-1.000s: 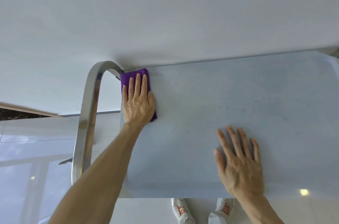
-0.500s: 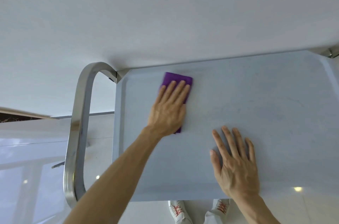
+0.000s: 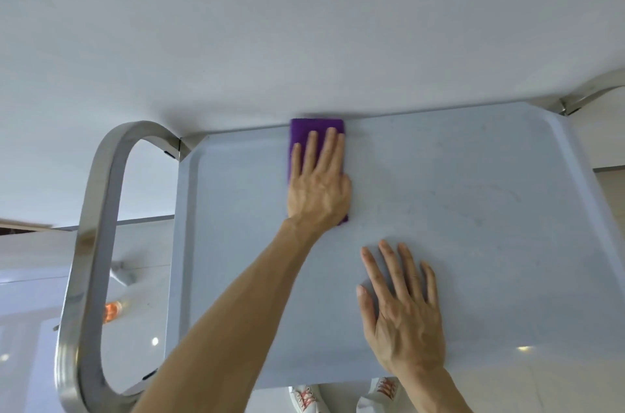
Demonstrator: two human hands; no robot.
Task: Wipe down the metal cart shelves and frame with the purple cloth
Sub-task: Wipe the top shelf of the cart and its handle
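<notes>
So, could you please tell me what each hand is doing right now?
Left hand: open, pressing the purple cloth flat.
Right hand: open, resting on the shelf.

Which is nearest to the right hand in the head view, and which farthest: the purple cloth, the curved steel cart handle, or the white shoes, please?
From the right hand:
1. White shoes, just below the shelf's near edge.
2. Purple cloth, under the left hand at the far edge.
3. Curved steel cart handle, far left.

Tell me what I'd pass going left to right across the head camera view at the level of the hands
Cart handle → left hand pressing flat on the purple cloth → right hand flat on the top shelf → far right frame corner.
</notes>
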